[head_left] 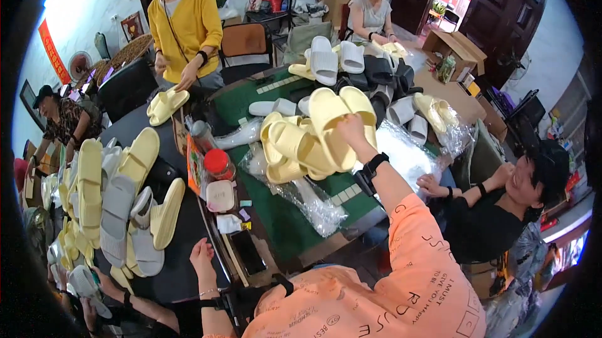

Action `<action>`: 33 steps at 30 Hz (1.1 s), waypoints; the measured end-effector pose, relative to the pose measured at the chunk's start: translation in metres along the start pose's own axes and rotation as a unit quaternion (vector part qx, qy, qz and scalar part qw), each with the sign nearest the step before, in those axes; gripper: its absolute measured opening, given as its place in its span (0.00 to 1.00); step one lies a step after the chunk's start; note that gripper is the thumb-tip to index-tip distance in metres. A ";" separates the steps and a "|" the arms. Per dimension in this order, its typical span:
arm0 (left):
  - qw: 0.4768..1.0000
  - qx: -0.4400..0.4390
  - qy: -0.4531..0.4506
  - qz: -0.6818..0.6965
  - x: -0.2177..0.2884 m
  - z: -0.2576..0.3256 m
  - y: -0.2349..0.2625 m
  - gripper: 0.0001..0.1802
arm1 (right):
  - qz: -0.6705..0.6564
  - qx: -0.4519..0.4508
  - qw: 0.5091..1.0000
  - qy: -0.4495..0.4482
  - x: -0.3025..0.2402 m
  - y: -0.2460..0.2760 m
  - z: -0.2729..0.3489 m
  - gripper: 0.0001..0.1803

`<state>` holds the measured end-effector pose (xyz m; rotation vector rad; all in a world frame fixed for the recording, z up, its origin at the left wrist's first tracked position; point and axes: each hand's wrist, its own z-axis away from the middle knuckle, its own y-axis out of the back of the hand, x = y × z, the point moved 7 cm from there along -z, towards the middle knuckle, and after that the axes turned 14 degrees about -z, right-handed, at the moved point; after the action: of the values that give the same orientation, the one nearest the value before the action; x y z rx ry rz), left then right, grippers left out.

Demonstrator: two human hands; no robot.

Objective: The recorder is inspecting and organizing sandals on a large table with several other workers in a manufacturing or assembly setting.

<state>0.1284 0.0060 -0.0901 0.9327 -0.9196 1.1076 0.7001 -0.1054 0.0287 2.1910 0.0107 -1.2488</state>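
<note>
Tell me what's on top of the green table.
On the green table I see yellow slippers, grey slippers, black slippers and clear plastic bags. Whatever lies beneath them is largely covered.

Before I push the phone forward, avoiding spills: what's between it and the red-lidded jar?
A white tub, white packet and small packets, in the head view.

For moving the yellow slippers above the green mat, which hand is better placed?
Probably the right hand: it grips two yellow slippers, while the left hand is well apart from them.
</note>
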 end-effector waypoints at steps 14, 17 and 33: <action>0.998 0.047 0.035 -0.011 -0.002 0.001 0.011 0.09 | -0.008 -0.045 0.975 -0.216 0.180 0.014 0.032 0.21; 0.999 0.040 -0.005 -0.026 0.018 -0.007 0.002 0.11 | 0.171 0.020 0.950 -0.259 0.211 0.048 0.034 0.17; 0.908 0.305 -0.209 -0.196 0.099 0.002 0.109 0.10 | -0.185 -0.296 0.929 0.123 -0.202 -0.154 0.180 0.10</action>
<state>0.0411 0.0548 0.0185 1.8401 -0.6722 0.8611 0.4026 -0.0152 0.0429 1.8260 0.8295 -0.9727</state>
